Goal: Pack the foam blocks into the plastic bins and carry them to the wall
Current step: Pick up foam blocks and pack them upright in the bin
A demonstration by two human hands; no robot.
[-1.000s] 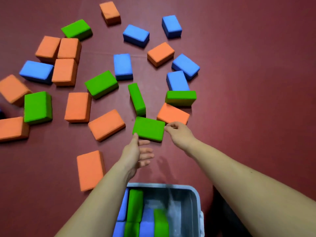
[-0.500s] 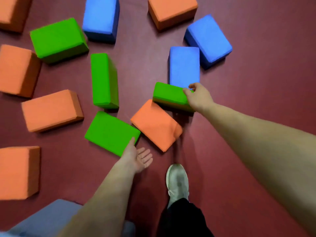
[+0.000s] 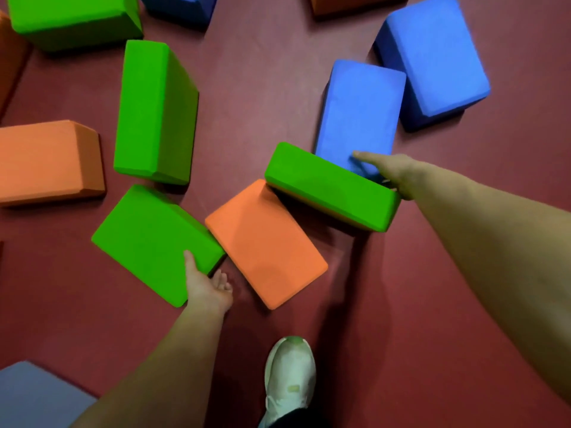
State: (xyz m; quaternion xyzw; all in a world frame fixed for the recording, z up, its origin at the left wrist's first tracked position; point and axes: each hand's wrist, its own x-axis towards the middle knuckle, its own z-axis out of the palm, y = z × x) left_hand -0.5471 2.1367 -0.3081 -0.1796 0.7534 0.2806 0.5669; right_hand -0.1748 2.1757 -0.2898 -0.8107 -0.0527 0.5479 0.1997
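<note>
Dark red matting covers the floor (image 3: 401,304), strewn with green, orange and blue foam blocks, and a grey-blue corner of the plastic bin (image 3: 31,396) shows at the near left, behind the left forearm. Both arms reach forward over a pale shoe (image 3: 290,375). The near green block (image 3: 148,239) lies flat just ahead of the left hand (image 3: 207,287), with its long axis running from far left to near right. The hand meets it at the near-right short end, thumb laid on the top face and fingers curled against the edge below, so it pinches that end. Touching this block's right side is an orange block (image 3: 265,242), flat on the floor. Over the orange block's far corner hangs the raised green block (image 3: 330,186), tilted with a shadow beneath it, its long axis running left to right. The right hand (image 3: 391,176) grips its right end with the arm nearly straight; one digit stretches along the far face, beside a blue block (image 3: 358,112), and the rest of the fingers are hidden behind the foam. Judging from this, each hand is taking one green block. The bin lies back and to the left of both, closer to the left hand, so the right arm has the longer swing.
</note>
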